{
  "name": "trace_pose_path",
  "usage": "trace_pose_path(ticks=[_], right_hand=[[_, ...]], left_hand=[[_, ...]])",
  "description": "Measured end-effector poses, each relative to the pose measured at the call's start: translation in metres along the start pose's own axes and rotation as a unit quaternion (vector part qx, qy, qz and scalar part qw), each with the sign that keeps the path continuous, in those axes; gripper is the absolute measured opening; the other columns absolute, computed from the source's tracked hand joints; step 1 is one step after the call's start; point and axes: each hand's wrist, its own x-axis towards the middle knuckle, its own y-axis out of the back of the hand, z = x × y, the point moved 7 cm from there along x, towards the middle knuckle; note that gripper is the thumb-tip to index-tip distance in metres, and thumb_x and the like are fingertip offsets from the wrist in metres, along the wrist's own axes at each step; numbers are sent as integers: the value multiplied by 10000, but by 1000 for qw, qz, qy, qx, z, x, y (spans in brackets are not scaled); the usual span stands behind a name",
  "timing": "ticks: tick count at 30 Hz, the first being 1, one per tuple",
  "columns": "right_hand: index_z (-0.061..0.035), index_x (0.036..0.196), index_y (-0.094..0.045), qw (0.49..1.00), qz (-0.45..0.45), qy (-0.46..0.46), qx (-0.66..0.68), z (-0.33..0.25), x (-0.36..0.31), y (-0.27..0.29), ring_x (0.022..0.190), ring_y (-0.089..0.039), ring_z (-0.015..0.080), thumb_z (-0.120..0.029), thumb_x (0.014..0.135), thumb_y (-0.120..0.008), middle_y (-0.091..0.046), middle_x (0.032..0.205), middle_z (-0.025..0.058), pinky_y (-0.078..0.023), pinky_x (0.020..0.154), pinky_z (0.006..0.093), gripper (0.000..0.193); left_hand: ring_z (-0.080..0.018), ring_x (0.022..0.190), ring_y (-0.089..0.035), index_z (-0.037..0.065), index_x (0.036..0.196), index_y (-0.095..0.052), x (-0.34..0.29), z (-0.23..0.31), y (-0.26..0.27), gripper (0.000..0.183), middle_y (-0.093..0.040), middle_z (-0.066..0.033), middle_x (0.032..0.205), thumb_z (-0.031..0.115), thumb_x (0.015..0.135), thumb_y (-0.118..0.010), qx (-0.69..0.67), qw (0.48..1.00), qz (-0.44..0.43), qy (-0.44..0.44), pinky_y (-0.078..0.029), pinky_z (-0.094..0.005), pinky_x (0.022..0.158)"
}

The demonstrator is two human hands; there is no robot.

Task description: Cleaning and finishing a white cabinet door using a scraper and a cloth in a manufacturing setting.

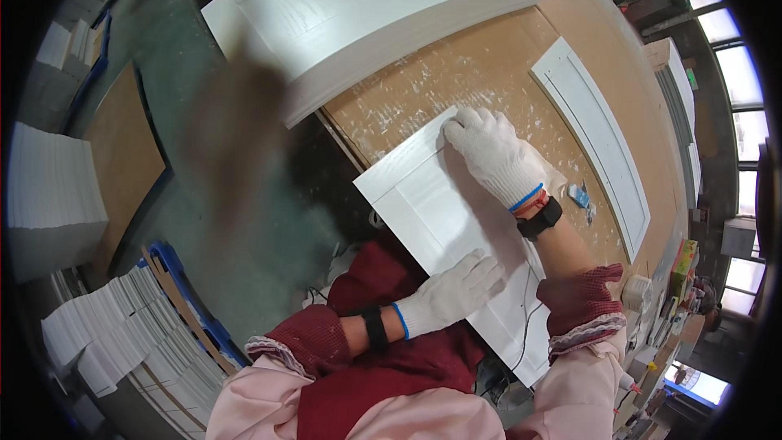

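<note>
A white framed panel point(419, 204), like a cabinet door, lies at a slant in front of me, reaching from the workbench toward my lap. My left hand point(452, 289) in a white knit glove rests flat on its near part, fingers stretched out. At the panel's far corner is my right hand point(493, 151), also gloved, with its fingers curled closed. Whatever is inside those fingers is hidden. A thin dark cable point(528, 310) runs over the panel's near end, below my right forearm.
Large white panels point(366, 8) are stacked at the far side of the brown workbench point(423, 85). A narrow white framed panel point(595, 143) and a small blue item point(580, 195) lie to the right. Stacked boards point(134, 330) stand at left. A dark blurred shape point(236, 114) crosses the left foreground.
</note>
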Motion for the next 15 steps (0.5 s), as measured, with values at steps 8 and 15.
trace_pose_path(ticks=[8, 15], right_hand=[[-82, 967, -636, 994, -65, -78, -45, 12, -7, -16, 886, -628, 283, -148, 845, -557, -584, 916, 88, -516, 741, 411, 160], [-119, 1063, -679, 958, 66, -180, 212, 42, -30, 5, 878, -641, 307, -43, 844, -550, -638, 943, 108, -501, 734, 395, 264]], left_hand=[[-281, 1251, -496, 72, 1287, -542, -2, 4, -2, 441, -556, -110, 1308, 185, 860, -545, 2, 1000, -11, -17, -356, -453, 1118], [-276, 1246, -499, 59, 1261, -550, -3, 0, -4, 444, -553, -116, 1289, 173, 831, -558, 5, 1000, 2, -17, -365, -449, 1117]])
